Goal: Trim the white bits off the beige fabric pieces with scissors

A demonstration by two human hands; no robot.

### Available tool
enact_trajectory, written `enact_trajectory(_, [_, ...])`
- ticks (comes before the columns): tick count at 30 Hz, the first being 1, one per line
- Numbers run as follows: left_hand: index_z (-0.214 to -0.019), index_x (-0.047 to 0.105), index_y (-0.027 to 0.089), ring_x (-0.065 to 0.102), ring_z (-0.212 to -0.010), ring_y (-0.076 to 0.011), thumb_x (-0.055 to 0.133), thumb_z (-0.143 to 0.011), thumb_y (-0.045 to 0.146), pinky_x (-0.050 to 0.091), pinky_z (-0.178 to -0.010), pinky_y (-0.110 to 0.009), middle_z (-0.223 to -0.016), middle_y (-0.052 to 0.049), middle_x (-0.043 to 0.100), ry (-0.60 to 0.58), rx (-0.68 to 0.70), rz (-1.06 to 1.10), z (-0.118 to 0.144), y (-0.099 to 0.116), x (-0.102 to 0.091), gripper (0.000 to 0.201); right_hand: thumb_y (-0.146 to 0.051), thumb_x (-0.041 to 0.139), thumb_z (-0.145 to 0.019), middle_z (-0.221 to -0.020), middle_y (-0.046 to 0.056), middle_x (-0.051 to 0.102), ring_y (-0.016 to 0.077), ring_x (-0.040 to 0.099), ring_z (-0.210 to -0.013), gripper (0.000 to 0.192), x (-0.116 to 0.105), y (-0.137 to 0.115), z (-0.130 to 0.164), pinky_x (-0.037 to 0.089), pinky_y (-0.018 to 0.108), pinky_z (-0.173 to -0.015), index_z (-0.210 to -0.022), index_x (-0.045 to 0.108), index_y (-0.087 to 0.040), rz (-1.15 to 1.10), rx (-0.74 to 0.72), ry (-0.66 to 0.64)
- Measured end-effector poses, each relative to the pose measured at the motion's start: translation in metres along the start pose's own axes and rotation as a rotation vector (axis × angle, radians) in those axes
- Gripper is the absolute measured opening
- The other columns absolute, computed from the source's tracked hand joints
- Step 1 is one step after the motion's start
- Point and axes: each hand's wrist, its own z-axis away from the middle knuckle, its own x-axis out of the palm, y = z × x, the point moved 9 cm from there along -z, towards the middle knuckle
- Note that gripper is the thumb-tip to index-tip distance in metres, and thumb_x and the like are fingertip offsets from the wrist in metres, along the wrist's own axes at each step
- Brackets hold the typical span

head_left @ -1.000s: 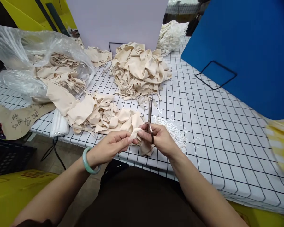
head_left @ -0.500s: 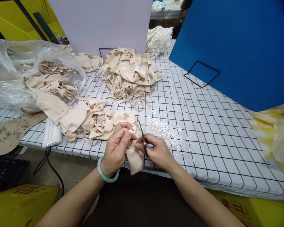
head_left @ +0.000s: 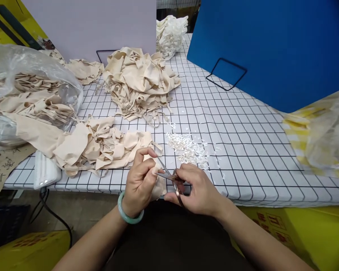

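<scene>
Held low at the table's front edge, a beige fabric piece [head_left: 159, 187] is pinched in my left hand [head_left: 141, 180], which wears a green bangle [head_left: 127, 215] at the wrist. Scissors [head_left: 173, 177] are in my right hand [head_left: 199, 186], their blades spread and pointing left at the fingertips of my left hand. Part of the fabric is hidden behind the left fingers. Just beyond the hands lies a scatter of small white and beige clippings [head_left: 189, 148]. A strewn row of beige fabric pieces [head_left: 101, 145] stretches left from my left hand.
A tall heap of beige fabric [head_left: 141, 79] stands at the back, near a clear plastic bag [head_left: 70, 71] of similar pieces. A white power bank [head_left: 46, 171] with a cable sits at the front-left edge. A blue panel [head_left: 265, 49] and a pale panel [head_left: 90, 26] rise behind.
The scissors have gone from upright and closed to tilted left with spread blades, now at the left fingertips. The camera view has shifted to the right.
</scene>
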Motion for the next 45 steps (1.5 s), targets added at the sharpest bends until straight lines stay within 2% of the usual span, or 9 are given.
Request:
enact_trajectory(9, [-0.078,0.055,0.018,0.046,-0.107,-0.0222,0.045,-0.097,0.017,0.043,-0.095,-0.037,-0.089,-0.006,0.051,-0.022,0.027,-0.051,0.0,0.002,0.003,0.022,-0.055,0.071,-0.079,-0.054,-0.001,0.052,0.0132,0.046,-0.056,0.048,0.003,-0.003,-0.003,0.037,0.029,-0.061,-0.057,0.044,-0.021,-0.003,0.004,-0.014])
enact_trajectory(13, [-0.077,0.053,0.019,0.045,-0.106,-0.0224,0.046,-0.097,0.015,0.042,-0.095,-0.037,-0.081,-0.005,0.049,-0.039,0.037,-0.031,0.001,0.001,0.007,0.022,-0.054,0.07,-0.079,-0.055,-0.001,0.052,0.0134,0.047,-0.056,0.048,0.003,-0.001,-0.002,0.037,0.029,-0.062,-0.058,0.044,-0.021,0.005,0.019,-0.014])
enact_trajectory(20, [-0.085,0.058,0.021,0.044,-0.108,-0.0212,0.045,-0.098,0.014,0.041,-0.095,-0.035,-0.082,-0.004,0.054,-0.064,0.04,-0.022,0.003,0.003,0.01,0.02,-0.052,0.07,-0.081,-0.051,-0.003,0.05,0.0112,0.044,-0.052,0.048,0.001,-0.003,-0.003,0.036,0.026,-0.057,-0.056,0.042,-0.021,-0.003,0.004,0.018])
enact_trajectory(26, [-0.079,0.056,0.02,0.045,-0.108,-0.021,0.044,-0.099,0.014,0.042,-0.095,-0.034,-0.079,-0.004,0.051,-0.11,0.03,-0.028,-0.003,0.003,0.02,0.024,-0.053,0.066,-0.084,-0.05,-0.003,0.047,0.01,0.042,-0.05,0.05,-0.005,0.004,0.004,0.034,0.024,-0.054,-0.056,0.04,-0.021,0.015,0.007,0.081])
enact_trajectory(33, [-0.084,0.061,0.019,0.047,-0.11,-0.0205,0.046,-0.098,0.013,0.044,-0.093,-0.032,-0.085,-0.005,0.054,-0.228,0.075,0.044,-0.016,-0.002,0.061,0.021,-0.059,0.062,-0.086,-0.05,-0.003,0.045,0.0096,0.039,-0.049,0.056,-0.018,0.037,0.03,0.031,0.024,-0.05,-0.054,0.037,-0.021,-0.014,0.207,0.145])
enact_trajectory(37, [-0.084,0.062,0.019,0.047,-0.111,-0.0222,0.048,-0.098,0.016,0.045,-0.093,-0.034,-0.082,-0.006,0.053,-0.273,0.063,0.043,-0.019,-0.01,0.077,0.02,-0.065,0.063,-0.082,-0.049,-0.003,0.047,0.0102,0.04,-0.048,0.059,-0.026,0.07,0.043,0.032,0.025,-0.048,-0.052,0.04,-0.021,-0.082,0.421,0.156])
enact_trajectory(40, [-0.082,0.062,0.018,0.051,-0.108,-0.0224,0.047,-0.099,0.018,0.047,-0.091,-0.035,-0.09,-0.007,0.055,-0.289,0.02,-0.003,-0.021,-0.007,0.055,0.022,-0.071,0.065,-0.076,-0.06,0.001,0.06,0.0156,0.052,-0.054,0.052,-0.049,0.098,0.053,0.038,0.026,-0.049,-0.065,0.057,-0.021,0.001,0.613,0.184])
enact_trajectory(43, [-0.076,0.058,0.018,0.056,-0.101,-0.0218,0.047,-0.098,0.02,0.049,-0.086,-0.036,-0.1,-0.009,0.057,-0.238,-0.005,-0.186,-0.018,0.0,0.0,0.025,-0.072,0.069,-0.071,-0.09,0.008,0.071,0.0279,0.065,-0.082,0.052,-0.082,0.106,0.053,0.047,0.034,-0.06,-0.091,0.066,-0.024,0.236,0.614,0.237])
enact_trajectory(45, [-0.075,0.054,0.018,0.056,-0.104,-0.0258,0.054,-0.095,0.025,0.047,-0.091,-0.042,-0.104,-0.01,0.058,-0.127,0.004,-0.483,-0.009,0.002,-0.041,0.021,-0.07,0.071,-0.071,-0.095,0.01,0.07,0.0326,0.064,-0.09,0.051,-0.087,0.104,0.046,0.049,0.039,-0.065,-0.092,0.065,-0.024,0.306,0.566,0.245])
